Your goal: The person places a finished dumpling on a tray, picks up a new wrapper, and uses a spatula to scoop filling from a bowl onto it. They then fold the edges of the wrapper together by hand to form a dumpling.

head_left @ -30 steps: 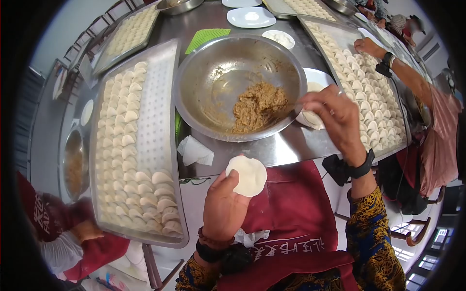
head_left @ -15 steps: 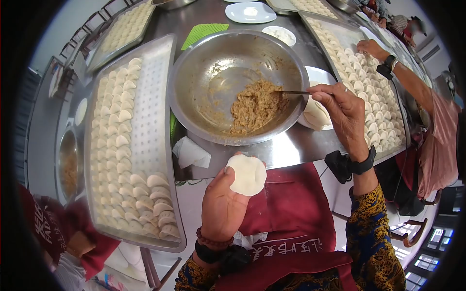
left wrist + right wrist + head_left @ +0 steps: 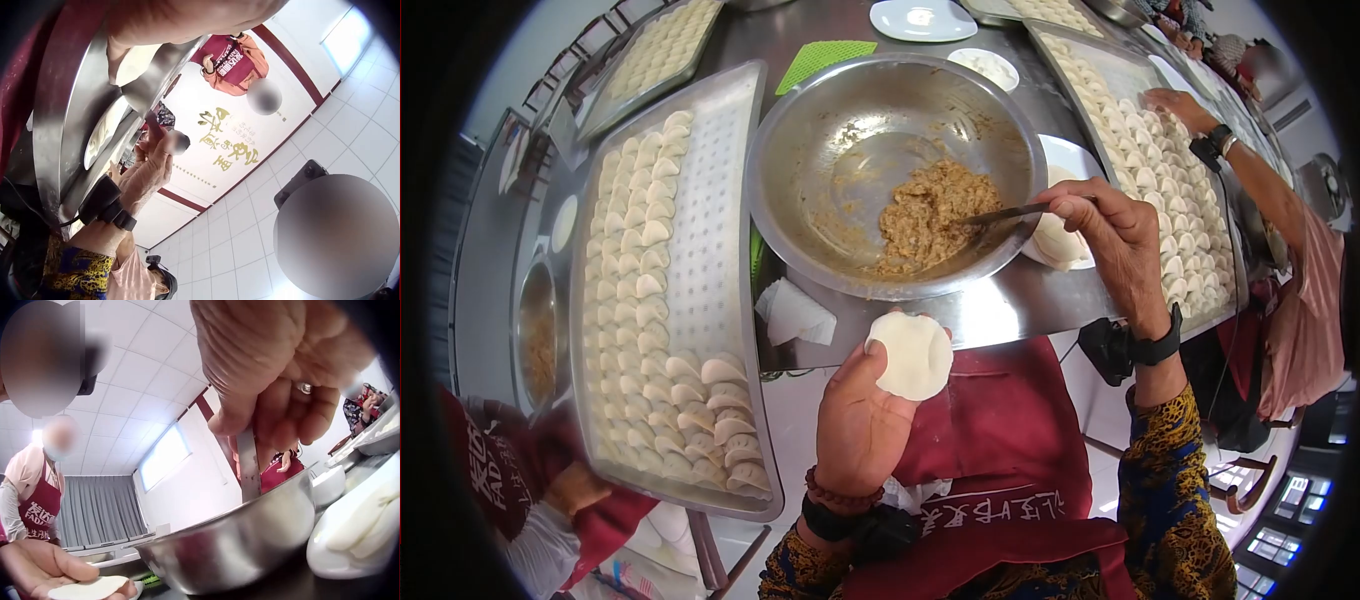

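A round white dumpling wrapper (image 3: 914,357) lies on the fingers of my left hand (image 3: 858,425), the thumb pressing its near edge. The left hand is just in front of a large steel bowl (image 3: 810,190). Brown minced filling (image 3: 930,215) is heaped at the bowl's right side. Over the right rim, my right hand (image 3: 1118,240) pinches the flat metal handle (image 3: 1010,213) of a utensil between thumb and fingers. Its tip is hidden in the filling. The right wrist view also shows this flat handle (image 3: 250,469) angled down into the bowl.
A tray (image 3: 725,190) with rows of folded dumplings stands left, another (image 3: 1090,75) right. Beside the bowl are a plate (image 3: 1065,152) of wrappers, a crumpled tissue (image 3: 798,313) and a small white bowl (image 3: 985,68). A neighbour's hand (image 3: 1180,108) reaches over the right tray.
My right hand has shifted slightly right and down; the utensil, level half a second ago, now slants down into the filling. My left hand keeps the wrapper in nearly the same place.
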### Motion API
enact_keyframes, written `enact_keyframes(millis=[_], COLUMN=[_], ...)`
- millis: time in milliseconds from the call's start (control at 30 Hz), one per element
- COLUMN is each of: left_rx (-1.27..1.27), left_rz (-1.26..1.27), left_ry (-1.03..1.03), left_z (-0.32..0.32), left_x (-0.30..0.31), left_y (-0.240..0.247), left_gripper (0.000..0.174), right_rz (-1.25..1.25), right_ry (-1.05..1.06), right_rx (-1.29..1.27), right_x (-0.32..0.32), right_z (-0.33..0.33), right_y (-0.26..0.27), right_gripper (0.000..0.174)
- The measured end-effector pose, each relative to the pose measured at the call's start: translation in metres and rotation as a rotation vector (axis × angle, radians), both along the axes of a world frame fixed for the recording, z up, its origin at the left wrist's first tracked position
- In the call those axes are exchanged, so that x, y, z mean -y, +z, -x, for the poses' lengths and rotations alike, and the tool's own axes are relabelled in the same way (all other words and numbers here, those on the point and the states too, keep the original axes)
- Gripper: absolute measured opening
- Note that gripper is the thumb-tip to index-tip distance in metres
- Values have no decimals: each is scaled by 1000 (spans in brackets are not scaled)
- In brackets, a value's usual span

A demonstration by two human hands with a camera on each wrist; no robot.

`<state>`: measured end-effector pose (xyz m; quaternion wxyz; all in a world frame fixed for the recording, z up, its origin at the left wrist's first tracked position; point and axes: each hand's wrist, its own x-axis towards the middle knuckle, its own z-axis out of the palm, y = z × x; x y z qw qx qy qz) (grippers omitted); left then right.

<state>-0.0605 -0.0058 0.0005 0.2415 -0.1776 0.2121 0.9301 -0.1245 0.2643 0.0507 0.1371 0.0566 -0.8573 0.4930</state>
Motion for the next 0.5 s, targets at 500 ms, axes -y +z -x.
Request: enact_keyframes(millis=[500], left_rx=[-23], left_rz=[0], left_ry=[0], left_z=[4], left_x=[0], left_y=[6], left_gripper=[41], right_rz=[71], right_ry=[58], right_rx=[173], right_x=[4], right_z=[0], right_y=[2], right_gripper=[20])
